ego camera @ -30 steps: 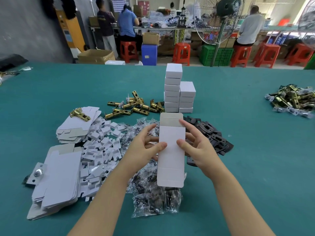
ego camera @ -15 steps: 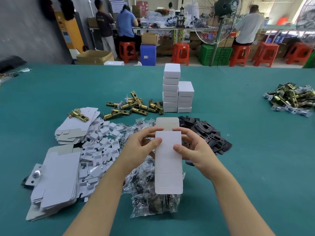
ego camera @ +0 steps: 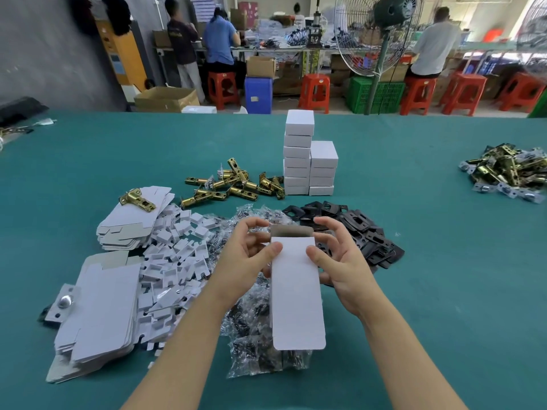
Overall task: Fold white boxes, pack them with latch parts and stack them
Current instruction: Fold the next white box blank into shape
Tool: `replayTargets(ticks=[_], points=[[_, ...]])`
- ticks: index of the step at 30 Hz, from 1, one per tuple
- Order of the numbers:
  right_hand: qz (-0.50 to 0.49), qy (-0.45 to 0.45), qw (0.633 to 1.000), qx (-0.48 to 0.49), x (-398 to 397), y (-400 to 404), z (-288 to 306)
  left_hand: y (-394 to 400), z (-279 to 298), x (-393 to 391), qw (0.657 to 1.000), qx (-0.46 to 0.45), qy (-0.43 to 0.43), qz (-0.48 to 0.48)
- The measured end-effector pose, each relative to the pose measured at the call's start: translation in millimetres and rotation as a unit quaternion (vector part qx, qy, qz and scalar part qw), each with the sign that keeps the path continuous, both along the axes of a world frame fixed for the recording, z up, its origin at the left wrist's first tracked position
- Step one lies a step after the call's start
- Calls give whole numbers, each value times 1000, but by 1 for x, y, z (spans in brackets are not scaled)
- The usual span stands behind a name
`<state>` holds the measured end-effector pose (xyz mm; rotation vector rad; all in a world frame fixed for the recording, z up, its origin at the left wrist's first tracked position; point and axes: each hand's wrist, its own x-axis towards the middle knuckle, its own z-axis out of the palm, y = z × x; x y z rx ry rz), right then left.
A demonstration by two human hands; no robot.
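Green table | brass latches, black plates behind held flat box

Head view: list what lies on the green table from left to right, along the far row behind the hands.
Lone brass latch on flat cartons → pile of brass latches → stacked white boxes → far pile of bagged latches.

Green table carrying the whole spread

Closed white boxes are standing stacked mid-table, brass latches lying just left of them, black plates in front, flat box blanks and white inserts piling at left, bagged screws nearest, more latches sitting far right.
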<state>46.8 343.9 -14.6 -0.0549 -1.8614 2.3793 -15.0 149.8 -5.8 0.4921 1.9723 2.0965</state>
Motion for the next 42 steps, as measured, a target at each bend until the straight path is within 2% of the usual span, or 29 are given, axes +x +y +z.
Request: replayTargets(ticks=[6, 9, 12, 15, 20, 28, 34, 42], points=[[2, 0, 999, 45, 1, 1, 1, 0, -2, -2, 998, -34, 45, -14], [11, -24, 999, 28, 2, 1, 3, 1, -2, -3, 999, -19, 29, 1], [60, -68, 996, 21, 3, 1, 4, 2, 0, -4, 999, 17, 23, 43], [78, -68, 995, 8, 6, 3, 2, 0, 0, -5, 998, -13, 31, 53], [69, -66, 995, 10, 8, 5, 2, -5, 11, -12, 998, -8, -64, -25], [91, -75, 993, 6, 6, 4, 5, -6, 13, -14, 990, -90, -35, -102], [101, -89, 991, 6, 5, 5, 4, -6, 14, -12, 978, -195, 43, -65], [104, -96, 990, -4, 7, 5, 6, -13, 18, -13, 987, -148, -6, -54]])
